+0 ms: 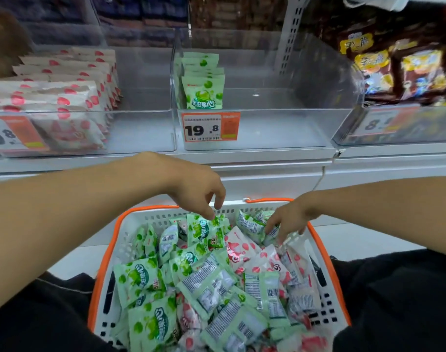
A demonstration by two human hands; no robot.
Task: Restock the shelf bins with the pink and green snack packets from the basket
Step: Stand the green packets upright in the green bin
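Note:
An orange-rimmed white basket in front of me is full of green and pink snack packets. My left hand reaches down at the basket's far side, and its fingertips pinch the top edge of an upright green packet. My right hand is lower at the far right, fingers spread and touching a green packet above pink packets. On the shelf, the left clear bin holds rows of pink packets. The middle clear bin holds a short row of green packets at its left side.
Orange price tags hang on the bin fronts. A bin at the right holds brown and yellow snack bags. A white shelf ledge runs between the bins and the basket. My dark-clothed legs flank the basket.

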